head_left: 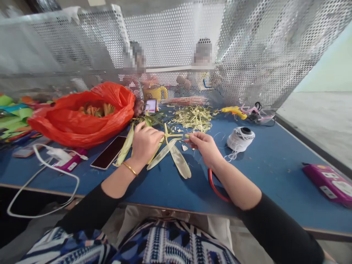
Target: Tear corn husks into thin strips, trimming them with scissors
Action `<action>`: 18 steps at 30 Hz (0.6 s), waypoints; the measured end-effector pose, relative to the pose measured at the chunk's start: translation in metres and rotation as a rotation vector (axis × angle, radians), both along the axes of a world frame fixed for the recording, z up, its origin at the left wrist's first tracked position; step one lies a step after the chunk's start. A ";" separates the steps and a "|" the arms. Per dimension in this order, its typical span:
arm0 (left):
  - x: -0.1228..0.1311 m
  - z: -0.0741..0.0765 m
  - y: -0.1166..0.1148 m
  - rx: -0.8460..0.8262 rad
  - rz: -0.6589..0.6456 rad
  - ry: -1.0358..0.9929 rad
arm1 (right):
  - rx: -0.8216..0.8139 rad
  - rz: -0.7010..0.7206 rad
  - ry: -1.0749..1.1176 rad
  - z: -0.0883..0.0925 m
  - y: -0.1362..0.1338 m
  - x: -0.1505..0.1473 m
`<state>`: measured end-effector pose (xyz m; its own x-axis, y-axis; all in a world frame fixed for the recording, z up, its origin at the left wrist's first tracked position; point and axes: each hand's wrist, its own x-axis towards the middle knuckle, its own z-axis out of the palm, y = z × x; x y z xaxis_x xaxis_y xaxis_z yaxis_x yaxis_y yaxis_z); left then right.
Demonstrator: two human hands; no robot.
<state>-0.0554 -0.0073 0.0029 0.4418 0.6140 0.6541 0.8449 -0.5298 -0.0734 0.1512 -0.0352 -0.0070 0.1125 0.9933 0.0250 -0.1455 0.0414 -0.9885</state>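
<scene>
Near the middle of the blue table (264,176), my left hand (145,143) pinches pale green husk leaves (180,161) folded into a star-like shape. Two broad leaf ends hang toward me, and narrow folded strips point up and right. My right hand (205,145), just to the right, has thumb and forefinger closed on a small green strip end (187,136); whether it joins the left hand's leaves is unclear. Another long husk (125,146) lies beside my left wrist. Under my right forearm shows a curved red handle (214,185), its remainder hidden.
A red plastic bag (68,126) stands left, behind a phone (108,152) and a white cable (41,157). Husk scraps (195,117) lie farther back. At right are white thread (240,139), a yellow-handled tool (233,111) and a purple box (328,183). People sit beyond a perforated screen (170,33).
</scene>
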 end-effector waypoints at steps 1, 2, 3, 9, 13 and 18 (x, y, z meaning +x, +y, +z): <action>0.001 0.001 -0.007 0.055 -0.040 -0.005 | -0.007 0.020 0.043 0.002 -0.001 0.000; 0.002 0.001 -0.013 0.098 -0.068 -0.014 | -0.013 0.036 0.078 0.004 -0.003 0.001; 0.004 0.001 -0.017 0.128 -0.087 -0.023 | -0.022 0.051 0.107 0.006 -0.005 0.000; 0.022 -0.003 -0.029 0.072 -0.100 -0.128 | -0.052 0.144 0.263 0.004 -0.010 -0.006; 0.027 -0.004 -0.031 -0.226 -0.154 -0.354 | 0.020 0.126 0.238 0.000 -0.008 -0.007; 0.020 0.002 -0.018 -1.043 -0.195 -1.060 | 0.169 0.154 0.104 0.004 -0.006 0.000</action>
<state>-0.0349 -0.0253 0.0049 0.1839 0.9824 0.0317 0.1744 -0.0644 0.9826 0.1507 -0.0409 -0.0029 -0.0296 0.9816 0.1889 -0.2633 0.1746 -0.9488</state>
